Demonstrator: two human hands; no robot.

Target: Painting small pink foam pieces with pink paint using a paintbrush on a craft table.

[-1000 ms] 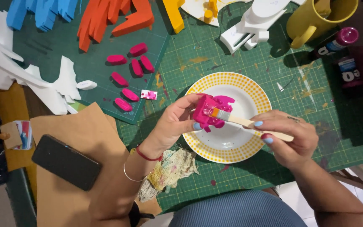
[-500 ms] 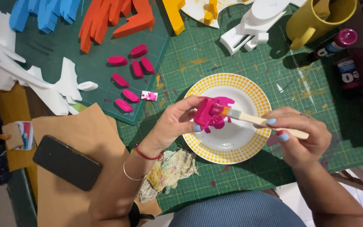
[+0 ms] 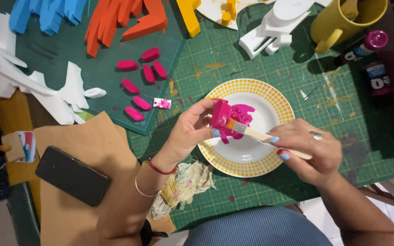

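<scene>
Head view, left hand: I see my left hand (image 3: 191, 130) pinching a magenta foam piece (image 3: 230, 119) between fingertips, over the yellow-rimmed plate (image 3: 277, 98).
Head view, right hand: my right hand (image 3: 307, 152) is closed round a wooden-handled brush (image 3: 256, 134), bristles touching the piece.
Head view, surroundings: a stained rag (image 3: 185, 184) lies under the left wrist; small magenta ovals (image 3: 142, 75) sit beyond the left hand.

There is a single view, from a camera worn on the person's head. It looks almost straight down at the counter (image 3: 297, 182), close in, with both forearms entering from the bottom edge and the person's lap showing at the lower edge.
</scene>
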